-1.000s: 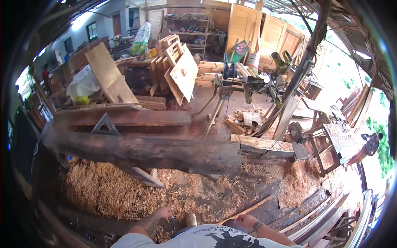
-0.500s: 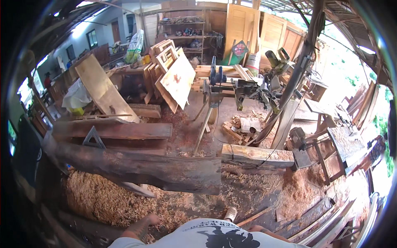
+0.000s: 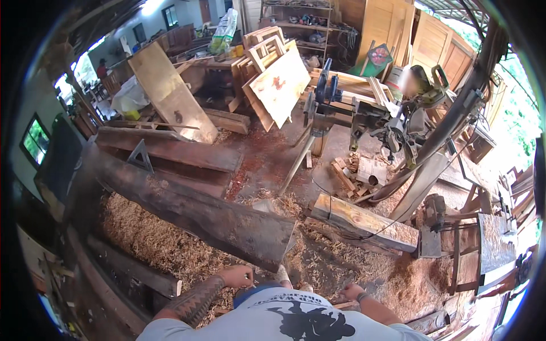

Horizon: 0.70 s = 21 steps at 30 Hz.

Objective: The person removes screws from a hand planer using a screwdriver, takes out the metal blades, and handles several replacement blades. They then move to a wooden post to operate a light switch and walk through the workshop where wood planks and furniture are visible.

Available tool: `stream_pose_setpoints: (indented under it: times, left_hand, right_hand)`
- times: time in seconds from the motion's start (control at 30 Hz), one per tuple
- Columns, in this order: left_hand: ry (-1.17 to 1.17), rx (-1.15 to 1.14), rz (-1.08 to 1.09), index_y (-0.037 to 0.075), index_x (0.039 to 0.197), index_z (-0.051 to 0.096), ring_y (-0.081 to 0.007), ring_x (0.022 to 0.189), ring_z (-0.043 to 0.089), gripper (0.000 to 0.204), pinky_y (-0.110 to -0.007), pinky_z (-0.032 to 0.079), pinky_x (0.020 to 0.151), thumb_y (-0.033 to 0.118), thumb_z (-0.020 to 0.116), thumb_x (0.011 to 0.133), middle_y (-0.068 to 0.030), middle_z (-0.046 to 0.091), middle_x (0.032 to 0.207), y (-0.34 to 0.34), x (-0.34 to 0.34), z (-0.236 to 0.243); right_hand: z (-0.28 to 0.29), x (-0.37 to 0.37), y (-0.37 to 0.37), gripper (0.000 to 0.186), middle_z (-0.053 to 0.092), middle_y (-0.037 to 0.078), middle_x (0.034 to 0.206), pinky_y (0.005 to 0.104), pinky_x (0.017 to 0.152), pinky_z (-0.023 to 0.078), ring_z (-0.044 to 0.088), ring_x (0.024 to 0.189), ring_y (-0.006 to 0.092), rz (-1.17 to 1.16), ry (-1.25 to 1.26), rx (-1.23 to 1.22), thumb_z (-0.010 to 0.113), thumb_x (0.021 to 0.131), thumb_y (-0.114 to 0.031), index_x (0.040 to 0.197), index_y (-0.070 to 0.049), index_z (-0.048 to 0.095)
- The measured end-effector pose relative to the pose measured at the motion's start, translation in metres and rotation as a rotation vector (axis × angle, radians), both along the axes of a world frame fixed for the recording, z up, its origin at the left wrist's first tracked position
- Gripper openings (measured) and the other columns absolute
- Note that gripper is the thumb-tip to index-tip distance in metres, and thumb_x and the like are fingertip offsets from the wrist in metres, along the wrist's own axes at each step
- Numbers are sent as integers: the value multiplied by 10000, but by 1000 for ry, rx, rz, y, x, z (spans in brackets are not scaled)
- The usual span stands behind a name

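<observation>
My left hand is low in the view, its fingers curled closed in front of my shirt. Whatever it holds, if anything, is too small to make out. It is nearest to the end of a long dark wood slab with a rough edge, and does not touch it. My right hand, with a dark band at the wrist, hangs lower right over the shavings, fingers curled. I cannot make out anything in it. A grey triangular square stands propped on the wood behind the slab.
Wood shavings cover the floor. A squared timber beam lies right of the slab. Beyond stand a blue machine on a post, a leaning plank, stacked panels and a slanted post. A work stand is at right.
My view has turned and tilted, so the slab now slants down to the right. My left hand has risen further into view, and my right hand now shows at the lower right.
</observation>
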<state>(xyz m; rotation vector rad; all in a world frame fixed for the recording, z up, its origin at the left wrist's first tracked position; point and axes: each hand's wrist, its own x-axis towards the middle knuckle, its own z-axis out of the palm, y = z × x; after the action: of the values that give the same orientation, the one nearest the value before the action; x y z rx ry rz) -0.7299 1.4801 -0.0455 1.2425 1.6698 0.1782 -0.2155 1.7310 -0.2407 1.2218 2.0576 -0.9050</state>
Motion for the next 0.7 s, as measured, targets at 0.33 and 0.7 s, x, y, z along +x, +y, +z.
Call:
stream_pose_setpoints:
  times: [0.33, 0.7]
  left_hand:
    - [-21, 109, -103, 76, 931, 698, -307, 962, 720, 230, -419, 552, 834, 281, 753, 843, -143, 739, 960, 123, 9, 12]
    - [-99, -122, 466, 57, 853, 701, -176, 767, 717, 138, -343, 558, 699, 184, 702, 907, -71, 754, 842, 47, 29, -11]
  right_hand:
    - [67, -71, 81, 600, 757, 162, 1134, 439, 953, 551, 710, 1101, 346, -15, 89, -37, 719, 878, -627, 1121, -81, 767]
    - [-16, -89, 226, 612, 747, 206, 1133, 494, 927, 541, 711, 1062, 391, 639, -103, -141, 572, 942, -621, 1157, -82, 766]
